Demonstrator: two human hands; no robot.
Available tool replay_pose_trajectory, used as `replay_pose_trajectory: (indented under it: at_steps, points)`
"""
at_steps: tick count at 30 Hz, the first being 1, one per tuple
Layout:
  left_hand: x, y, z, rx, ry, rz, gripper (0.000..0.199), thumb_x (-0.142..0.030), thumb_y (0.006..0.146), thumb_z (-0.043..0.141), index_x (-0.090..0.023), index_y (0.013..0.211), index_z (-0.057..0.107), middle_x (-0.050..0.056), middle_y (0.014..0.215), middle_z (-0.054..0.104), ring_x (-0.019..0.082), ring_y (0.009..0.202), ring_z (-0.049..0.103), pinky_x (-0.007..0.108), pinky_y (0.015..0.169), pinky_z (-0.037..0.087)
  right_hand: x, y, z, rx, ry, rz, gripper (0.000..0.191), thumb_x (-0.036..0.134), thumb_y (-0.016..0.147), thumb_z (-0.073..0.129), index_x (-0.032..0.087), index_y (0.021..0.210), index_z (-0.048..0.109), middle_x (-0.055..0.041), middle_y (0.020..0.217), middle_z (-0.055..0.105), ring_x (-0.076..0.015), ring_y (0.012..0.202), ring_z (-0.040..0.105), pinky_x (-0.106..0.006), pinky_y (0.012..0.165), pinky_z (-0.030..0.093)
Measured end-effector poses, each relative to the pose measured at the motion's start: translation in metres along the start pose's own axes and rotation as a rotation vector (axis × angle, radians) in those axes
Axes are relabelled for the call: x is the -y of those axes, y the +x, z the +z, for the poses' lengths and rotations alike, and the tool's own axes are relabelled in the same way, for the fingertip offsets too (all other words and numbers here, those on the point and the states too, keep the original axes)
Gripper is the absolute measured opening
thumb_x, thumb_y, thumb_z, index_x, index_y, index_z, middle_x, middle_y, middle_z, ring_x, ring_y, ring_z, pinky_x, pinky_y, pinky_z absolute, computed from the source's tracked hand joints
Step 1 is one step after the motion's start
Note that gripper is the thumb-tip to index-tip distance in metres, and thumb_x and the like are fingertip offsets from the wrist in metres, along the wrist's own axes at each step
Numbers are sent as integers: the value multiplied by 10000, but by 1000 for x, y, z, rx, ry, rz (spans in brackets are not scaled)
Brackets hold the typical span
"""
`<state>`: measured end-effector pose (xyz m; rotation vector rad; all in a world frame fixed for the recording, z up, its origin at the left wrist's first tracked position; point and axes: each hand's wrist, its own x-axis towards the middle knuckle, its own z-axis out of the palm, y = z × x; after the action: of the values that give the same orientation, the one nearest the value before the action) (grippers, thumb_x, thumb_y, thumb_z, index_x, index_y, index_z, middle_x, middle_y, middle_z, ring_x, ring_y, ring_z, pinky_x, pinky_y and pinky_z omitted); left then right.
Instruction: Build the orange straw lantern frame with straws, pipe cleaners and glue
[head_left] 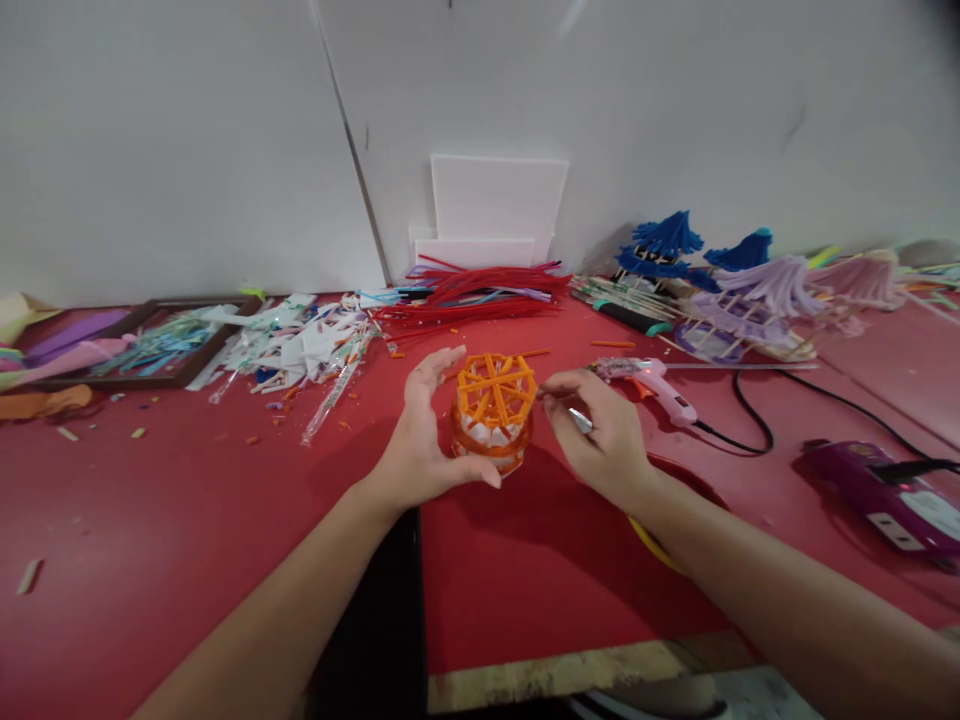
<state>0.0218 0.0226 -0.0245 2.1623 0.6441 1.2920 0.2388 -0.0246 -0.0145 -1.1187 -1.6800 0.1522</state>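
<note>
A small round craft piece (493, 410) stands at the middle, with an orange lattice of spoked sticks on top and a white and orange band below. My left hand (427, 430) curves around its left and front side, fingers and thumb spread apart. Close to the piece's right edge is my right hand (596, 425), its thumb and index finger pinched together; what they hold is too small to make out. Something silvery shows beneath its palm.
A pink glue gun (656, 385) lies right, its cord running to a purple power block (885, 495). Red stems (480, 295) and white boards (499, 200) are behind. Blue and lilac umbrella-like crafts (772, 290) stand back right; paper scraps (307, 340) and a framed tray (180, 375) lie left.
</note>
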Motion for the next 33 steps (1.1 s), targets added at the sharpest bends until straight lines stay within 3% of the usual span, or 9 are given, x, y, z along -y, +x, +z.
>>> replay_pose_trajectory:
  at_steps: [2, 4, 8, 13, 20, 26, 29, 33]
  points:
    - [3, -2, 2, 82, 74, -64, 1184, -640, 488, 848, -267, 1440, 251, 199, 1493, 246, 445, 1435, 210, 660, 1138, 240, -2, 2, 2, 73, 30, 78, 97, 151, 827, 535, 207, 896, 575, -46, 838, 692, -157, 710, 647, -287, 649, 531]
    - [4, -2, 4, 139, 121, -129, 1111, -549, 526, 879, -251, 1416, 284, 200, 1490, 232, 445, 1423, 241, 669, 1137, 242, -3, 4, 3, 135, 77, 171, 42, 215, 841, 537, 203, 864, 570, -44, 808, 678, -157, 691, 619, -280, 619, 500]
    - [3, -2, 6, 117, -5, -219, 986, -374, 658, 845, -246, 1419, 232, 188, 1402, 368, 343, 1275, 494, 587, 1090, 394, -2, 7, 4, 181, 157, 375, 242, 388, 866, 549, 200, 714, 554, -17, 673, 588, -147, 636, 520, -266, 570, 405]
    - [7, -3, 8, 83, -200, -252, 923, -188, 745, 726, -276, 1432, 116, 183, 1392, 392, 325, 1353, 420, 581, 1072, 412, -5, 7, 8, 282, 314, 565, 455, 577, 841, 527, 203, 585, 492, 28, 525, 465, -101, 489, 385, -239, 448, 288]
    - [7, 0, 7, 104, -224, -240, 774, -94, 751, 630, -248, 1376, 199, 194, 1425, 395, 301, 1398, 381, 570, 1122, 357, -3, 10, 10, 376, 552, 794, 451, 607, 674, 664, 167, 677, 564, 44, 537, 489, -54, 414, 350, -212, 399, 269]
    - [11, -1, 7, 101, -204, -250, 730, -101, 748, 596, -236, 1374, 246, 181, 1433, 419, 292, 1389, 399, 565, 1141, 328, 0, 13, 6, 396, 600, 821, 324, 461, 644, 700, 162, 630, 575, 32, 534, 524, -53, 419, 391, -200, 402, 265]
    - [11, 0, 7, 85, -175, -269, 679, -91, 730, 588, -220, 1353, 352, 155, 1414, 464, 291, 1355, 439, 559, 1150, 315, 0, 13, 4, 399, 606, 776, 174, 340, 634, 627, 166, 625, 622, 11, 547, 578, -80, 436, 449, -212, 415, 303]
    - [7, 4, 7, 89, -167, -294, 519, -122, 748, 567, -205, 1257, 509, 103, 1282, 602, 266, 1237, 556, 495, 1087, 424, -5, 13, 3, 285, 581, 655, 194, 197, 527, 468, 197, 551, 660, 12, 561, 607, -110, 513, 487, -233, 469, 339]
